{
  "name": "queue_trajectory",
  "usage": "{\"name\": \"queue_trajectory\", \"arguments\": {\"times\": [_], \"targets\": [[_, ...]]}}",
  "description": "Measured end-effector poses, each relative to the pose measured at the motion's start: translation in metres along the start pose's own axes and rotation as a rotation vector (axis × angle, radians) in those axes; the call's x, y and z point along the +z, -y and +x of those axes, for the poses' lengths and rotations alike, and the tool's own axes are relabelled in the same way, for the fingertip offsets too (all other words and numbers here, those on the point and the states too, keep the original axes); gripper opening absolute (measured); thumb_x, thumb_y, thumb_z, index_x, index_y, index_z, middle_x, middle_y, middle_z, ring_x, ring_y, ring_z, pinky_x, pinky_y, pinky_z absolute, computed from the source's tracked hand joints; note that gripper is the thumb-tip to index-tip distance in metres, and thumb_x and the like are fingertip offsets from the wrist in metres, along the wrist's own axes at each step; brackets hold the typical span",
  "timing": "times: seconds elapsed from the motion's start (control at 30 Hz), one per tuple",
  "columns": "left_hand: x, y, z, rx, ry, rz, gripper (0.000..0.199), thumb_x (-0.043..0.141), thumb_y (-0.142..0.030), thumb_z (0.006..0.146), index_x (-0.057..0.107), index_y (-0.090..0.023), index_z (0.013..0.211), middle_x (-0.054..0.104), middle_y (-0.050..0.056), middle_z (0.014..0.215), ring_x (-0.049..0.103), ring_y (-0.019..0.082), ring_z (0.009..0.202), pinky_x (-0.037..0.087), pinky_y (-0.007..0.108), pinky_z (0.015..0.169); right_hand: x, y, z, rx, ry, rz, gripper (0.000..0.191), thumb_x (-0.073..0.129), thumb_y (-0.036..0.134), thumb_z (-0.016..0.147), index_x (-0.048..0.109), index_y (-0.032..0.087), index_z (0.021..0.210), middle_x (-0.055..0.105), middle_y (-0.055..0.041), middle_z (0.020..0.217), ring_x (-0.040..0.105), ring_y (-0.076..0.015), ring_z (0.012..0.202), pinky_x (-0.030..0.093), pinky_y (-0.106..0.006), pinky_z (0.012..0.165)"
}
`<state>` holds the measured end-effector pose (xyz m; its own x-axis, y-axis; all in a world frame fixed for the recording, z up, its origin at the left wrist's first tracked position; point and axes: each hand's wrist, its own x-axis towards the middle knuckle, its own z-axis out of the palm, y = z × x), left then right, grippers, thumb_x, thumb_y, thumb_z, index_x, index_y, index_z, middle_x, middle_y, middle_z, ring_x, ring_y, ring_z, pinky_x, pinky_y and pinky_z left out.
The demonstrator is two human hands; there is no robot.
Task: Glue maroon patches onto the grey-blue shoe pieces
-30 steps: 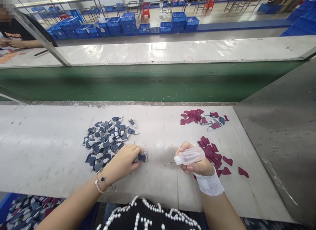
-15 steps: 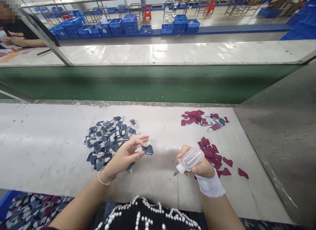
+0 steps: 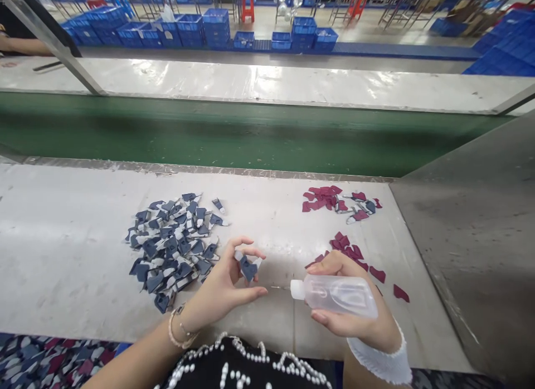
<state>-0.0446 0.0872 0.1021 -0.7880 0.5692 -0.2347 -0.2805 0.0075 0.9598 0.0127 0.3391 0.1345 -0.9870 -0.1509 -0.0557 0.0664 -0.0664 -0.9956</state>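
Observation:
My left hand (image 3: 234,277) holds a small dark blue and grey-white piece (image 3: 249,268) against its fingers, with the thumb stretched out below. In my right hand (image 3: 355,316) lies a clear squeeze bottle (image 3: 338,294) with a white cap. Its thin needle tip points left toward my left hand, a short gap from the thumb. Left of my left hand spreads a pile of similar blue and grey-white pieces (image 3: 175,238). Flat maroon pieces (image 3: 346,247) lie behind my right hand, partly hidden by it.
Farther back on the white table (image 3: 83,255) are more maroon pieces (image 3: 321,197), beside a few blue-grey ones with maroon on them (image 3: 360,213). A metal panel (image 3: 468,238) rises at the right. Beyond runs a green belt (image 3: 251,132). A bin of mixed pieces (image 3: 50,361) sits below left.
The bottle has swung from tip-down to nearly level, its tip now closer to my left hand. The blue piece has been turned in my left fingers. The view has shifted slightly.

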Motion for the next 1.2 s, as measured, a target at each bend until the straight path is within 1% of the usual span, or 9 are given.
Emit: {"name": "queue_trajectory", "arguments": {"times": [0.07, 0.13, 0.3, 0.5, 0.6, 0.73, 0.87, 1.07, 1.2], "targets": [[0.005, -0.003, -0.004, 0.024, -0.026, 0.148, 0.055, 0.073, -0.022, 0.086, 0.037, -0.03, 0.126, 0.064, 0.002, 0.111, 0.058, 0.011, 0.078, 0.051, 0.027, 0.076, 0.012, 0.007, 0.001, 0.003, -0.065, -0.143, 0.033, 0.084, 0.028, 0.069, 0.057, 0.023, 0.086, 0.063, 0.0006, 0.072, 0.056, -0.0162, 0.058, 0.044, -0.027, 0.051], [0.01, -0.009, -0.007, 0.002, -0.028, 0.257, 0.046, 0.071, -0.022, 0.085, 0.04, -0.027, 0.119, 0.067, 0.002, 0.106, 0.06, 0.012, 0.079, 0.051, 0.027, 0.073, 0.026, 0.015, 0.003, 0.011, -0.088, -0.267, 0.03, 0.081, 0.032, 0.073, 0.054, 0.023, 0.081, 0.059, 0.0029, 0.066, 0.053, -0.0146, 0.053, 0.04, -0.026, 0.047], [0.014, -0.019, -0.01, -0.069, -0.027, 0.288, 0.045, 0.08, -0.028, 0.074, 0.045, -0.025, 0.103, 0.069, 0.005, 0.101, 0.067, 0.018, 0.084, 0.054, 0.027, 0.066, 0.05, 0.032, 0.01, -0.058, -0.105, -0.423, 0.024, 0.077, 0.033, 0.077, 0.056, 0.022, 0.08, 0.058, 0.0042, 0.064, 0.054, -0.0128, 0.051, 0.042, -0.025, 0.046], [0.012, -0.017, -0.013, -0.068, -0.027, 0.298, 0.044, 0.081, -0.025, 0.071, 0.046, -0.024, 0.097, 0.069, 0.003, 0.099, 0.065, 0.015, 0.075, 0.052, 0.025, 0.062, 0.053, 0.035, 0.01, -0.151, -0.101, -0.498, 0.024, 0.078, 0.034, 0.076, 0.058, 0.022, 0.084, 0.062, 0.0034, 0.067, 0.059, -0.0135, 0.052, 0.044, -0.027, 0.047], [0.012, -0.019, -0.013, -0.072, -0.02, 0.314, 0.043, 0.081, -0.023, 0.07, 0.047, -0.024, 0.097, 0.069, 0.003, 0.1, 0.065, 0.014, 0.073, 0.05, 0.024, 0.06, 0.054, 0.036, 0.01, -0.161, -0.08, -0.518, 0.022, 0.077, 0.032, 0.078, 0.06, 0.022, 0.087, 0.064, 0.0038, 0.069, 0.061, -0.0129, 0.054, 0.045, -0.026, 0.048], [0.012, -0.021, -0.013, -0.055, 0.0, 0.326, 0.042, 0.08, -0.022, 0.072, 0.048, -0.023, 0.098, 0.069, 0.003, 0.1, 0.064, 0.013, 0.073, 0.05, 0.024, 0.06, 0.055, 0.039, 0.013, -0.184, -0.06, -0.536, 0.024, 0.077, 0.031, 0.079, 0.057, 0.022, 0.086, 0.063, 0.0064, 0.068, 0.058, -0.0099, 0.051, 0.044, -0.024, 0.048], [0.012, -0.023, -0.012, -0.044, 0.009, 0.32, 0.041, 0.08, -0.024, 0.073, 0.047, -0.023, 0.097, 0.068, 0.002, 0.099, 0.064, 0.013, 0.073, 0.051, 0.025, 0.063, 0.056, 0.039, 0.013, -0.183, -0.04, -0.548, 0.023, 0.076, 0.03, 0.08, 0.054, 0.023, 0.083, 0.063, 0.0058, 0.067, 0.059, -0.0112, 0.051, 0.044, -0.025, 0.048], [0.013, -0.023, -0.012, -0.063, -0.002, 0.321, 0.041, 0.079, -0.022, 0.072, 0.046, -0.024, 0.096, 0.068, 0.001, 0.098, 0.06, 0.011, 0.068, 0.05, 0.023, 0.059, 0.057, 0.039, 0.011, -0.208, -0.082, -0.587, 0.023, 0.076, 0.029, 0.081, 0.055, 0.023, 0.089, 0.062, 0.0056, 0.069, 0.06, -0.0114, 0.052, 0.048, -0.025, 0.052], [0.012, -0.023, -0.012, -0.045, -0.02, 0.32, 0.04, 0.078, -0.016, 0.071, 0.048, -0.024, 0.095, 0.068, 0.0, 0.094, 0.058, 0.01, 0.065, 0.049, 0.022, 0.058, 0.06, 0.04, 0.012, -0.263, -0.045, -0.611, 0.022, 0.076, 0.027, 0.081, 0.054, 0.024, 0.086, 0.065, 0.0052, 0.072, 0.064, -0.0115, 0.059, 0.05, -0.022, 0.056]]}}
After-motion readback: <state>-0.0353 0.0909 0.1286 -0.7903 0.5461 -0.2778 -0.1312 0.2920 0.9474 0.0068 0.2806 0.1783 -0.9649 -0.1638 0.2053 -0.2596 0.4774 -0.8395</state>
